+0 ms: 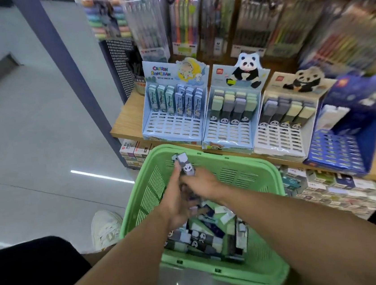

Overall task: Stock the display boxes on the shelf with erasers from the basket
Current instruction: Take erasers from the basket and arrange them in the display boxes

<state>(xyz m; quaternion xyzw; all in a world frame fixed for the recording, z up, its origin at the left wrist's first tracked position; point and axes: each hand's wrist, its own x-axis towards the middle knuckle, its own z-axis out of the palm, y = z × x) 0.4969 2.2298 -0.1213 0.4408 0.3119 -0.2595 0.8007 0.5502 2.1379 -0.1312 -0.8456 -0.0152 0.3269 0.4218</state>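
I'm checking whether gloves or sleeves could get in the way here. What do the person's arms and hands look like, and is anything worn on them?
Both forearms are bare as far up as the picture shows: no sleeves. The left hand and right hand wear no gloves. No watch, bracelet or ring shows, though motion blur leaves the fingers unclear.
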